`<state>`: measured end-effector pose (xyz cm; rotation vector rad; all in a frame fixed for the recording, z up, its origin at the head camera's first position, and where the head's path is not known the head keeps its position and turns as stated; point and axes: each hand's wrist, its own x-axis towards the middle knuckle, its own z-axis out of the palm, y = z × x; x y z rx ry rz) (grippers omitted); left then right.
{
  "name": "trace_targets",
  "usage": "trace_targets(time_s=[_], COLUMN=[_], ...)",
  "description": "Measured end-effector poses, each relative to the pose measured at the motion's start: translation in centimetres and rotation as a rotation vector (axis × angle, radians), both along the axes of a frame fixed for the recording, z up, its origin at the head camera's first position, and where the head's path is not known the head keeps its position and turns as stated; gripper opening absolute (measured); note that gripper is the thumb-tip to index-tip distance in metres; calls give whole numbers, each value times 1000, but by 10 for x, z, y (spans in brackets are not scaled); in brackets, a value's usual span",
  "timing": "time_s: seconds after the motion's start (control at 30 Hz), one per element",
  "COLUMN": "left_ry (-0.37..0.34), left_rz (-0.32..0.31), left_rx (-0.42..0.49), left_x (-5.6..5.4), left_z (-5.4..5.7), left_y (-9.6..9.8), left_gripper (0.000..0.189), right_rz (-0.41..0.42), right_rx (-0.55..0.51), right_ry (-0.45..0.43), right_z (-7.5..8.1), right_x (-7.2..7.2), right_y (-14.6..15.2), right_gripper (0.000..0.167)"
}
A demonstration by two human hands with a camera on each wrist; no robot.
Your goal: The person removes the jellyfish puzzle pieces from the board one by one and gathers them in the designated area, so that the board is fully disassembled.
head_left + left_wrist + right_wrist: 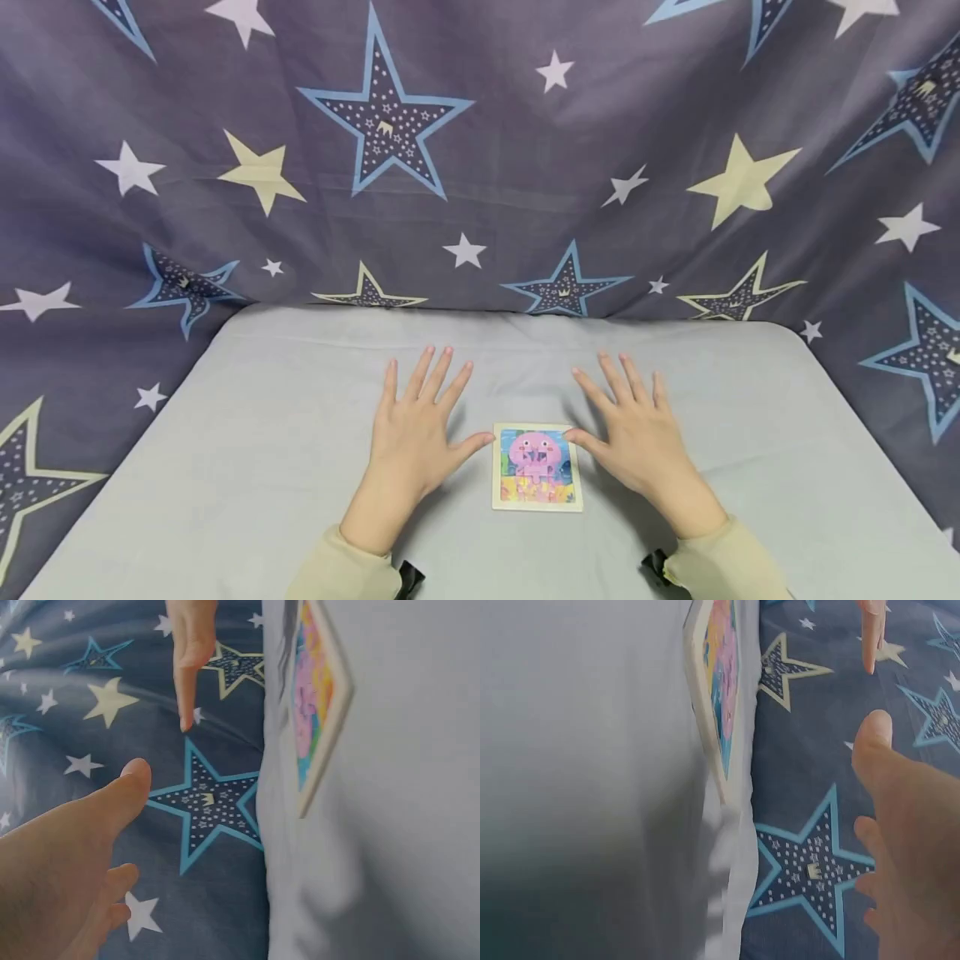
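Observation:
A small square jigsaw puzzle (537,467) with a pale frame and a pink jellyfish picture lies flat on the light grey table cover. My left hand (417,442) is spread out left of it, palm down, with the thumb tip by the puzzle's upper left corner. On the other side my right hand (637,437) is spread the same way, its thumb tip by the upper right corner. Both hands hold nothing; their shadows fall on the cover. The left wrist view shows the puzzle (311,697) edge-on beyond the left thumb, as does the right wrist view with the puzzle (721,682).
The table cover (247,450) stretches around the puzzle and hands. Behind and beside it hangs a dark curtain (510,150) printed with stars. Beige sleeves (341,571) cover the forearms, and a black strap (409,578) shows at the left wrist.

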<state>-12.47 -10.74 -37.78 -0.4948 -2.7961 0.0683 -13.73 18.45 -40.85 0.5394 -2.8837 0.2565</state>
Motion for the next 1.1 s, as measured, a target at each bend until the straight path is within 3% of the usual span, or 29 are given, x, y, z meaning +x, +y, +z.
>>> trace_targets(time_s=[0.27, 0.5, 0.67, 0.8, 0.93, 1.1], left_ry=[-97, -291, -463, -561, -595, -592], left_rz=[-17, -19, -59, -96, -106, -124], left_rx=[1, 8, 98, 197, 250, 257], left_x=[-2, -8, -11, -11, -10, -9], left_z=[-16, -28, -37, -42, -43, -42], left_y=[1, 2, 4, 6, 7, 8], left_gripper=[91, 92, 97, 99, 100, 100], right_rz=[210, 381, 474, 542, 622, 732], right_rx=[-33, 61, 110, 76, 24, 46], right_ry=[-98, -69, -37, -81, -140, -127], right_z=[-3, -5, -5, -6, -8, -9], right_x=[-7, -16, -19, -24, -30, -42], right_y=[-5, -14, -25, -29, -32, -34], right_gripper=[74, 68, 58, 47, 41, 41])
